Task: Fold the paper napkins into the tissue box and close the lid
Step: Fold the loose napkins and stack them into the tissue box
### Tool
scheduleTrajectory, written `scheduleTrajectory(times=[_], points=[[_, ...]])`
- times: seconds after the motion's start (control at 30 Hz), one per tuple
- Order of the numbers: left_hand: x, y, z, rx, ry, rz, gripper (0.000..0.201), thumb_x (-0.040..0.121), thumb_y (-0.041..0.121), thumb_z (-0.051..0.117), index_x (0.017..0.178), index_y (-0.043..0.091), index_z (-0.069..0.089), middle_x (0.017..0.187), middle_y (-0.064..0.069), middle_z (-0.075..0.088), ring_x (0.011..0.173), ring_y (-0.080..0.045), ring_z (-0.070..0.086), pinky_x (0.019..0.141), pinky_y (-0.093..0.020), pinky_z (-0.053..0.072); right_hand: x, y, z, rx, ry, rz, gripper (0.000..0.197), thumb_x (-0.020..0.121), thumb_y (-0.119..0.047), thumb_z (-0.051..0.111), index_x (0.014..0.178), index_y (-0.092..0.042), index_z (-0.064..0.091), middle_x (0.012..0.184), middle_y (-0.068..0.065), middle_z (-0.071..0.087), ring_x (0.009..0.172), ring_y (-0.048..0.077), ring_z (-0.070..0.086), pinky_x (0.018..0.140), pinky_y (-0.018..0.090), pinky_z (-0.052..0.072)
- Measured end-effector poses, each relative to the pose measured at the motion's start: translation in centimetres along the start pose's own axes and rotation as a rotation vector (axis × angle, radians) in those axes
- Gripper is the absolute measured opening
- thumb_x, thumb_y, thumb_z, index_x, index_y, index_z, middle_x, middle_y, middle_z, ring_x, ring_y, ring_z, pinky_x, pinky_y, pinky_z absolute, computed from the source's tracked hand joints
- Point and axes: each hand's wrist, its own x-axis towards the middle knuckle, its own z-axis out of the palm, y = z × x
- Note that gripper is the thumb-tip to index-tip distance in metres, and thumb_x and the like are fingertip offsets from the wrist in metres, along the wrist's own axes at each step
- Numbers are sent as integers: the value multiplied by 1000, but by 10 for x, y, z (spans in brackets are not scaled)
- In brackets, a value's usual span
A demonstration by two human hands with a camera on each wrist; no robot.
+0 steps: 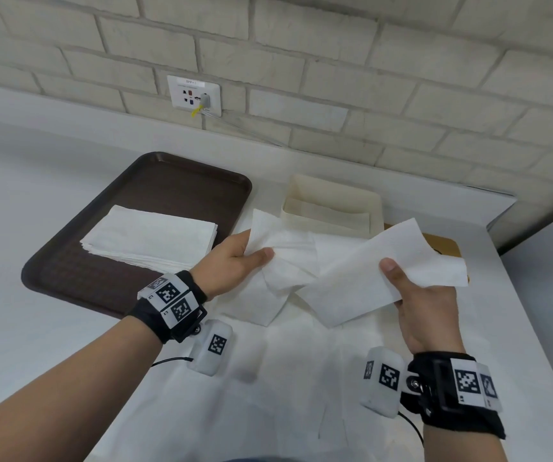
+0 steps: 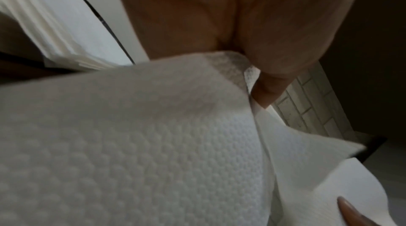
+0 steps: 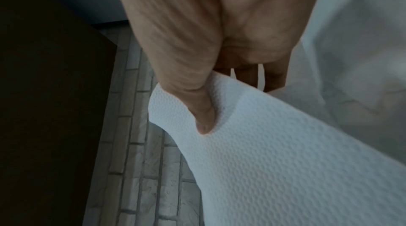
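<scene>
The napkin [image 1: 351,271] is up in the air between both hands, just in front of the open tissue box [image 1: 331,203], and it looks twisted at the middle: one half rises toward the left, the other fans out stiffly to the right. The left hand [image 1: 235,261] pinches its near-left corner, thumb on top and fingers under the sheet; the left wrist view shows the embossed paper running right up to the thumb. The right hand [image 1: 425,301] is clamped on the right half the same way, thumb pressed into the paper, fingers curled beneath.

The box sits against the brick wall [image 1: 335,61], lid off; a brown piece peeking out behind the raised paper may be the lid [image 1: 441,241], though I cannot be sure. To the left, a neat stack of napkins [image 1: 150,240] waits on the dark tray [image 1: 181,181]. More white sheets lie spread flat on the table [image 1: 35,195] under the wrists.

My worry is that twist. If the hands pull apart to straighten it, thin tissue like this could tear at the waist, and if they fold without untwisting, the crease will probably come out crooked and bulky, so it may not lie flat in the box. The loose right flap hangs close to the box rim and could snag going in.
</scene>
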Motion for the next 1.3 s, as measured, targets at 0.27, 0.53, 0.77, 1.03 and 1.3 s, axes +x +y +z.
scheduleTrajectory(times=[0.27,0.53,0.77,1.03,1.3], points=[[3,0,3,57,34,-50,47,99,46,65,103,0,70,96,-12,78,84,-19,73,86,-43,56,-11,-43,-5,-234,86,-169,29,82,-31,85,101,-38,64,106,-19,69,96,-7,63,84,15,46],[0,0,6,-109,196,-213,78,82,66,60,104,-9,66,98,-27,73,94,-45,71,100,-60,50,-8,-74,1,-6,107,-291,39,83,-29,84,114,-38,63,114,-18,74,109,2,69,101,45,56],[-3,10,35,-259,64,-274,28,106,38,57,98,19,75,102,3,80,102,-16,74,97,-31,52,-24,-58,11,306,-150,-231,44,86,-7,65,127,-19,58,116,-6,75,117,16,69,89,28,58],[-10,39,52,-201,318,-253,23,103,-8,45,101,3,65,122,-23,63,114,-37,58,71,-12,30,-49,-18,23,336,-212,-46,38,81,-3,63,112,-22,72,114,5,75,115,26,69,95,38,59],[-19,34,68,-710,229,-111,32,105,27,52,111,-3,62,82,-13,66,81,-7,71,69,-18,55,-57,-18,37,436,-37,-88,42,86,-1,65,124,-19,64,120,-1,75,115,16,70,89,30,60]])
